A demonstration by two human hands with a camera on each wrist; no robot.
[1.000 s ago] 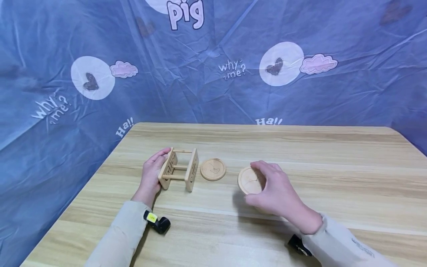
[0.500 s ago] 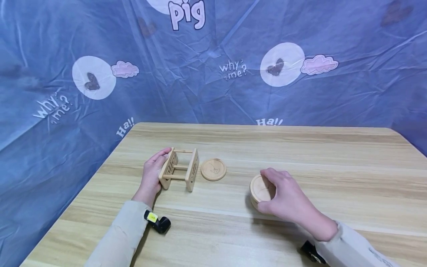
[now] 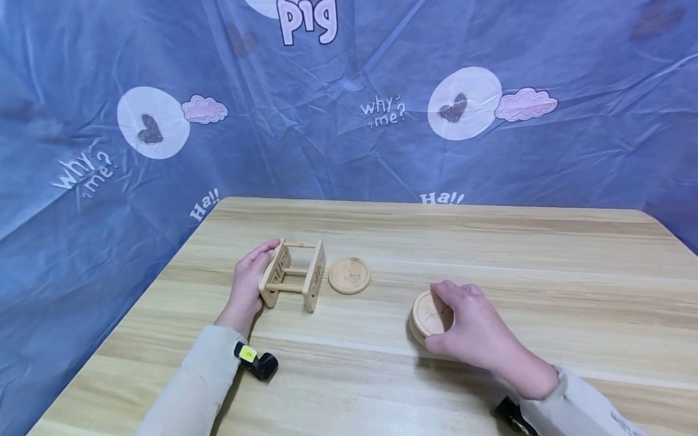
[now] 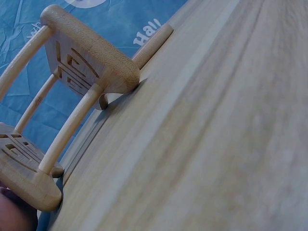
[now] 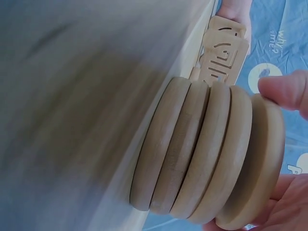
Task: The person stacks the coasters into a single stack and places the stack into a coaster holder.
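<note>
My left hand (image 3: 249, 280) holds the left side panel of a small wooden coaster rack (image 3: 313, 275), which has fretwork panels joined by round rods. In the left wrist view, the rack (image 4: 91, 57) stands on the table beside a sliver of my hand (image 4: 17, 211). A round wooden coaster (image 3: 349, 276) with a leaf engraving lies flat right of the rack. My right hand (image 3: 473, 327) pinches the top coaster (image 3: 428, 310) by its rim, over a stack of several coasters. From the right wrist, that coaster (image 5: 255, 163) looks tilted against the stack (image 5: 192, 149) below.
The wood-grain table (image 3: 349, 387) ends at a blue patterned cloth (image 3: 327, 139) hanging behind and at the sides. Black wrist cameras are strapped on both sleeves, the left one (image 3: 265, 366) close above the tabletop.
My right hand has moved right and nearer to me with the coaster, down to the stack. The left hand, the rack and the lone coaster keep their places.
</note>
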